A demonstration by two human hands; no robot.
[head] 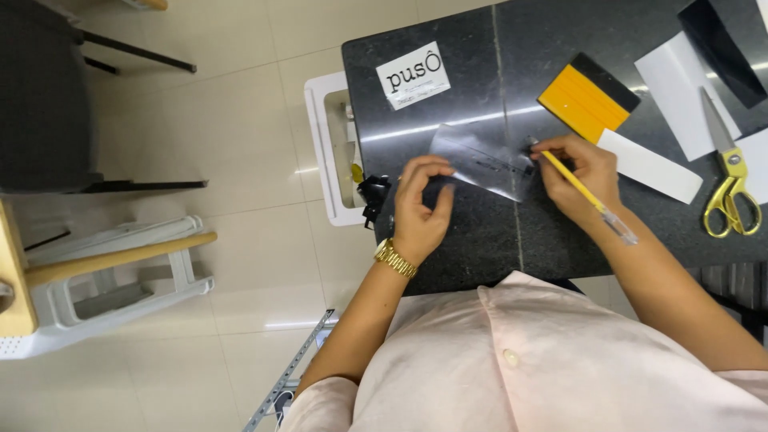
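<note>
Head view, looking straight down on a dark speckled stone tabletop (480, 240). Landmark for all positions: the clear, roughly rectangular film sheet (480, 160) lying flat near the table's middle.

Left hand (418, 210): fingers curled together, tips pressing on the near-left edge of the film sheet, pinning it to the stone. Gold-coloured bracelet (395, 258) on that wrist.

Right hand (584, 178): closed around a slim yellow pen-shaped tool with a clear end (588, 196), held like a pencil. Its tip touches the right end of the film sheet, on a dark line of markings running across the sheet.

Progress, as judged: the work runs along that dark line; the tip is at its right end. Whether the line is cut, scored or drawn cannot be told. Sheet looks whole, nothing separated.

Right of the sheet: a yellow-and-black flat squeegee (588, 98), a white paper strip (650, 166), and further off yellow-handled scissors (730, 180), all untouched. Beyond the sheet, a white printed label (413, 75). Left of it, off the table edge, a white plastic stool (326, 144).
</note>
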